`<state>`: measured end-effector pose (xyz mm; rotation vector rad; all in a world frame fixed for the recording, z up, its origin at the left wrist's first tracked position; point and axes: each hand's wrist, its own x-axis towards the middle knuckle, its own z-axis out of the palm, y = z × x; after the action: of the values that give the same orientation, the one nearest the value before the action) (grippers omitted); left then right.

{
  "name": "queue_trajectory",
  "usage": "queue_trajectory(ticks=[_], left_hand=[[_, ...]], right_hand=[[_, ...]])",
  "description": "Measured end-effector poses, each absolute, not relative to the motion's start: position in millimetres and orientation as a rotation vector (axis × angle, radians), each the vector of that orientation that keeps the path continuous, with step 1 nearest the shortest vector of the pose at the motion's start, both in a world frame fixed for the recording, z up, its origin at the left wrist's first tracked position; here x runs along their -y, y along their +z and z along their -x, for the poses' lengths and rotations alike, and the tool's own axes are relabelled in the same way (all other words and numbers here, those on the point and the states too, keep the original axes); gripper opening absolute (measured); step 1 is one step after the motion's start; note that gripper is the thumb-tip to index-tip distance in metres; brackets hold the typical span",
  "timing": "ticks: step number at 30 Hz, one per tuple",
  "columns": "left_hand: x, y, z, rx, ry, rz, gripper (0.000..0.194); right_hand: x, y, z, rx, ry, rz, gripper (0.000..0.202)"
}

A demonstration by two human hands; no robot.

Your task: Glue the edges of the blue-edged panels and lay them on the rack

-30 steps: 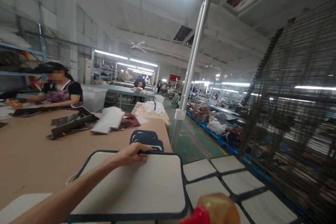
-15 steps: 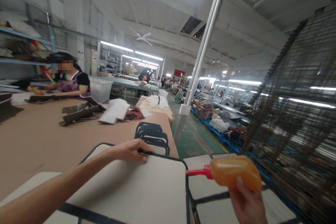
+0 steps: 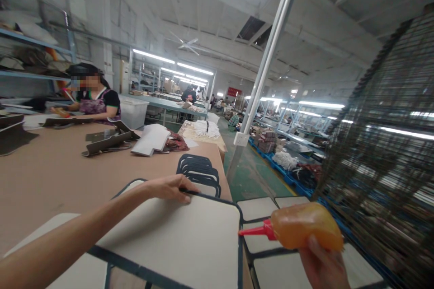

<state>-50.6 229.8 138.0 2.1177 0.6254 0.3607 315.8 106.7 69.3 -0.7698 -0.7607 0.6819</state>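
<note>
A large cream panel [image 3: 183,239] with a dark border lies tilted at the front of the table. My left hand [image 3: 174,188] pinches its far edge, thumb on top. My right hand [image 3: 322,262] is wrapped round a clear squeeze bottle [image 3: 305,226] of amber liquid. The bottle's red nozzle [image 3: 256,231] points left, its tip at the panel's right edge, by the border. Similar cream panels [image 3: 278,268] with dark borders lie beneath and to the right. Just beyond my left hand is a row of smaller dark-edged pieces [image 3: 198,169].
On the brown tabletop [image 3: 44,176] lie dark curved pieces [image 3: 108,142] and white sheets [image 3: 151,137]. A person [image 3: 98,104] works at the far left. A metal post [image 3: 267,58] stands beyond the table's right edge, and a wire rack [image 3: 383,122] at the right.
The nozzle tip has moved nearer along the panel's right edge, and the bottle tilts a little more. My left hand still holds the far edge. The camera view has shifted slightly.
</note>
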Motion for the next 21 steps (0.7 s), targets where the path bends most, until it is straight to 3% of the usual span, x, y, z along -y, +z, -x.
queue_trajectory(ticks=[21], left_hand=[[-236,141,60,-0.61,0.425,-2.037,0.034]], right_hand=[[-69,100,-274,0.781,0.824,0.833,0.077]])
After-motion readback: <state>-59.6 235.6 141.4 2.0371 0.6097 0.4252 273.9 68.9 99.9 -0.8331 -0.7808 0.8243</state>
